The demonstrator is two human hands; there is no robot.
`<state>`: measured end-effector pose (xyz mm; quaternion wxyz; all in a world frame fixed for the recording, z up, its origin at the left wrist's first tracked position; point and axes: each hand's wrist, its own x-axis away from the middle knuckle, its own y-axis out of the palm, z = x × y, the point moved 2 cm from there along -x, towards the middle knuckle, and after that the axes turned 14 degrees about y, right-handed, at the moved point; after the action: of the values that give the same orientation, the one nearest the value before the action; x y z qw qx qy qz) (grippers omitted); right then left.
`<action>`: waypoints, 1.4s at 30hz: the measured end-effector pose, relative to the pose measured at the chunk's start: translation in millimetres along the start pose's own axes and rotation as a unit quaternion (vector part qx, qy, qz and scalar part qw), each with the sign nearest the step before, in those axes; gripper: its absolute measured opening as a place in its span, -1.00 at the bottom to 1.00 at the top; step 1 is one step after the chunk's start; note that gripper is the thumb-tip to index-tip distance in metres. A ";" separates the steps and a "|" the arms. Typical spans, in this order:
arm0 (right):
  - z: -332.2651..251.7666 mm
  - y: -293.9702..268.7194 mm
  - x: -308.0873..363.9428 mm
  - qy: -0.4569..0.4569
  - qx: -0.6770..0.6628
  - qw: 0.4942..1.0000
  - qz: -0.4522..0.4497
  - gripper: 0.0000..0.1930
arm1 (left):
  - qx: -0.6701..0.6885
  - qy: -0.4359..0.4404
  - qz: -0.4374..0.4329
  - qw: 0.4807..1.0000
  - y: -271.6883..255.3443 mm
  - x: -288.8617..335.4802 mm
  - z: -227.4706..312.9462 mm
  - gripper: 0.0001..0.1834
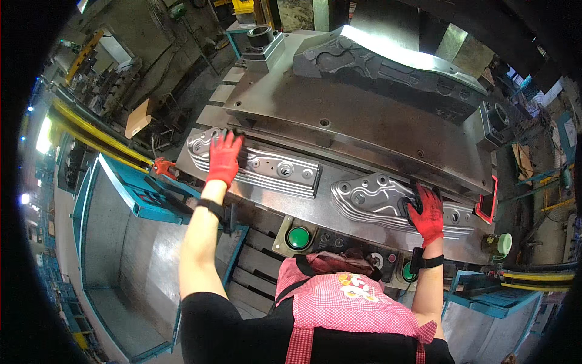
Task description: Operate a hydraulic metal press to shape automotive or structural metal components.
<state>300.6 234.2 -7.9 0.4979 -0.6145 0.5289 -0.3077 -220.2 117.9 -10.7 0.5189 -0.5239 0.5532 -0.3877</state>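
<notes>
At the front edge of a metal press bed [306, 209], beyond a pink checked apron [345, 309] and a round green button [297, 238], two stacks of ribbed metal plates lie side by side. A red-gloved left hand [225, 161] lies open, fingers extended, across the left stack [270, 176], while the right hand [428, 217] bends over the right stack [385, 197], its hold impossible to tell; behind them stands a contoured steel die block [388, 70].
</notes>
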 end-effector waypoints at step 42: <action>3.8 -30.9 -4.5 -0.115 0.043 0.978 -0.171 -0.01 | 0.528 -0.392 0.202 0.726 107.7 32.1 28.5 0.10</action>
<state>313.5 237.9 20.5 0.5210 -0.7053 0.3415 -0.3383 -208.6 105.9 -125.4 0.9483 -0.1471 0.0991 -0.2633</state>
